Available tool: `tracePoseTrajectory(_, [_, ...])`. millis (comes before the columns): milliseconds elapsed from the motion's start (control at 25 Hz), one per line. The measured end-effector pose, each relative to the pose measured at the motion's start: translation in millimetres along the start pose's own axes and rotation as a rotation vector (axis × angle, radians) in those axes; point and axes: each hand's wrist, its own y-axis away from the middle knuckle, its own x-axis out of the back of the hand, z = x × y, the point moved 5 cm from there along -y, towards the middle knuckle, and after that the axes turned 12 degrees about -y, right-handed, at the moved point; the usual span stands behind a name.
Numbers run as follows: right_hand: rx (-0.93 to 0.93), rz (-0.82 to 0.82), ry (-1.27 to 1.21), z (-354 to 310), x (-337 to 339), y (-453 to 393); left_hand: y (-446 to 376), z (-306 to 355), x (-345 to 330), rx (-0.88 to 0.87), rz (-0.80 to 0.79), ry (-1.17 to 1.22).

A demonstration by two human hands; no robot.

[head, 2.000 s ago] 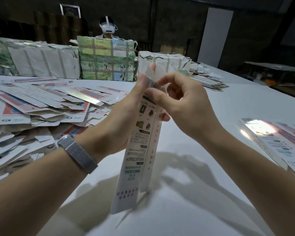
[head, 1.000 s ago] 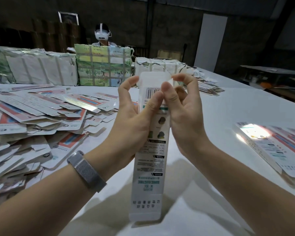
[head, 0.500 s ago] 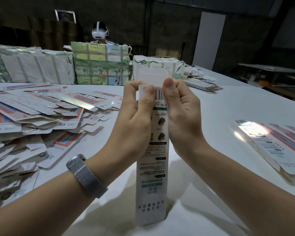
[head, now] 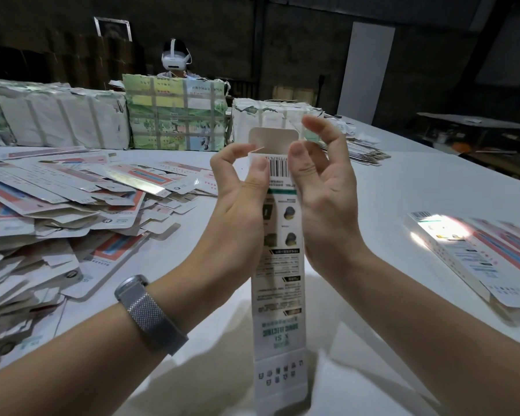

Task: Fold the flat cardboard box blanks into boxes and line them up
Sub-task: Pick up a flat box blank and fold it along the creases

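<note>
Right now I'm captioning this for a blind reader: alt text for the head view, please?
Two bare hands hold a tall, narrow printed box upright on a white table, its top flap open: the left hand and right hand both pinch the top. Flat blanks are heaped at left.

box sides behind hands, print too small, blank pile cropped left
</note>
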Motion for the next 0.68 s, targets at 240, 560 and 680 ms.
tracePoseTrajectory(240, [-0.078, 0.018, -0.097, 0.9, -4.6, 2.8, -2.8, -0.5, 4.7, 0.048, 0.076, 0.025])
tracePoseTrajectory(560, [-0.119, 0.001, -0.089, -2.0, -4.6, 1.6, -3.0, -1.7, 3.6, -0.049, 0.017, -0.047])
tracePoseTrajectory(680, [-0.142, -0.035, -0.06, -1.8, -3.9, -0.4, -3.6, -1.8, 4.9, -0.081, -0.004, -0.061])
